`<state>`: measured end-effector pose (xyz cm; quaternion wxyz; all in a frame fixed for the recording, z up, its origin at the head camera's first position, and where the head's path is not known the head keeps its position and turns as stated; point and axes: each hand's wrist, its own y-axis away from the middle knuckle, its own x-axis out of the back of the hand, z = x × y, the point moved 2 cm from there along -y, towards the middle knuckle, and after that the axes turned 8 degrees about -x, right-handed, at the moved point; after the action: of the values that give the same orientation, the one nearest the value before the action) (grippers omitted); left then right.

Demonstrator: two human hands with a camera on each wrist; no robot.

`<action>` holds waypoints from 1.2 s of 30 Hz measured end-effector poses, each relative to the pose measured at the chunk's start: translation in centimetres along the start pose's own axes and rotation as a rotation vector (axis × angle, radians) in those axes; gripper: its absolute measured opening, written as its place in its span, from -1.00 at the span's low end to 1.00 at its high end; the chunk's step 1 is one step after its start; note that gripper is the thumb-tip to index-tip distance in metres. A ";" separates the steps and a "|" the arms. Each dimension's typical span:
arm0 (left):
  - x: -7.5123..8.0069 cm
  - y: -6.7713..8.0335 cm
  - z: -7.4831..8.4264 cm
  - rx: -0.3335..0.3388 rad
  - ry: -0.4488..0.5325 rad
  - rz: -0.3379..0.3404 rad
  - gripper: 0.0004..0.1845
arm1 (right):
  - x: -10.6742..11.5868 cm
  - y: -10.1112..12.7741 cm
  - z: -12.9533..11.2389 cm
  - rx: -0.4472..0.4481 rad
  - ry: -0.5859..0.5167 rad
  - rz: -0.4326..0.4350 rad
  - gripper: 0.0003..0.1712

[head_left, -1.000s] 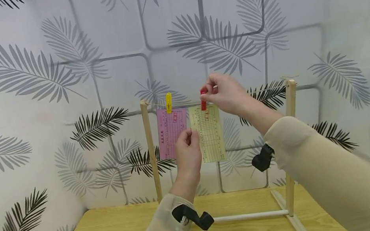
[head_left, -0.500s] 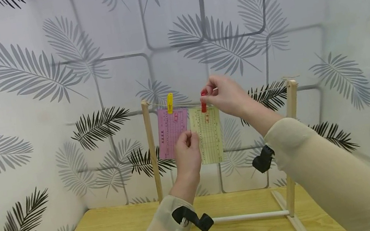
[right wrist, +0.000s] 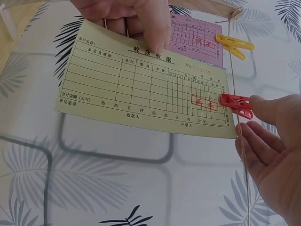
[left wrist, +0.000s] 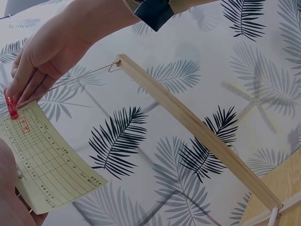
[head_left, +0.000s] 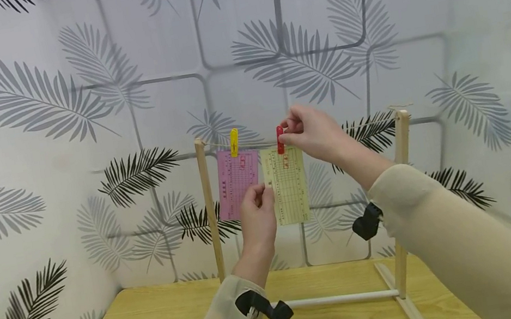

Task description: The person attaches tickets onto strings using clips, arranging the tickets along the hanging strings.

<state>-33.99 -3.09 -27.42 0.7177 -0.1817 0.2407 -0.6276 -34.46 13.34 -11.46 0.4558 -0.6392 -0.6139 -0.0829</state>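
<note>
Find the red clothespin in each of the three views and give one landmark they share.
Head: red clothespin at centre, on the string.
Left wrist: at the far left edge, above the yellow slip.
Right wrist: right of centre, on the slip's corner.
Shared landmark: the yellow slip it clips.

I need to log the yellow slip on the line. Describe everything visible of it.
The yellow slip is a thin paper form printed with a grid, Chinese characters and a red stamp. It hangs flat from the string, held at its top by a red clip. The left hand pinches its left edge; the right hand holds the clip.
</note>
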 end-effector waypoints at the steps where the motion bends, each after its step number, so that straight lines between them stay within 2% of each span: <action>1: 0.1 0.1 0.0 0.004 -0.006 0.002 -0.81 | 0.0 0.1 0.0 0.009 0.003 0.002 -0.64; 7: 0.7 0.4 -0.3 0.019 -0.029 0.010 -0.80 | 0.0 0.7 0.2 0.066 0.062 0.039 -0.67; 15: 1.7 1.2 -0.6 -0.024 -0.050 -0.001 -0.83 | -0.3 2.1 0.4 0.138 0.133 0.098 -0.74; 19: 2.3 1.8 -0.8 -0.044 -0.034 -0.006 -0.84 | -0.4 3.3 0.7 0.186 0.150 0.133 -0.68; 26: 3.9 3.2 -1.5 -0.076 -0.065 -0.007 -0.86 | -1.2 6.0 1.9 0.228 0.161 0.173 -0.57; 32: 5.1 4.3 -1.8 -0.087 -0.091 -0.022 -0.81 | -2.9 8.6 3.1 0.298 0.172 0.153 -0.45; 36: 5.8 5.1 -2.0 -0.074 -0.117 -0.038 -0.79 | -4.2 10.4 4.2 0.297 0.158 0.131 -0.38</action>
<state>-30.40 -8.01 -32.64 0.7112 -0.2491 0.2182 -0.6201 -28.43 14.94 -21.64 0.5966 -0.5948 -0.5387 -0.0114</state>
